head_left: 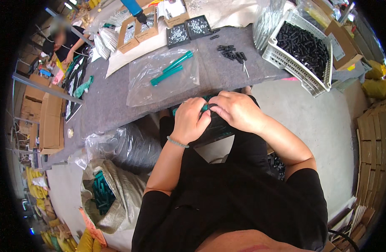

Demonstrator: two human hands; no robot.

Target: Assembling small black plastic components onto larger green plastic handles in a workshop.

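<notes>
My left hand (189,121) is closed around a green plastic tube (204,108), and only a short bit of it shows between the fingers. Against its end, my right hand (237,111) pinches a small black plastic part (212,106). Both hands meet just off the table's front edge, above my lap. On the table ahead, two more green tubes (172,69) lie on a clear plastic bag (138,86). To their right are several loose black plastic parts (231,53) and a thin metal rod (246,69).
A white crate (298,80) of black parts stands at the table's right. Cardboard boxes (122,35), black trays (177,35) and a blue power tool (134,9) are at the back. A woven sack (125,201) of green tubes stands lower left. Another person (67,44) works far left.
</notes>
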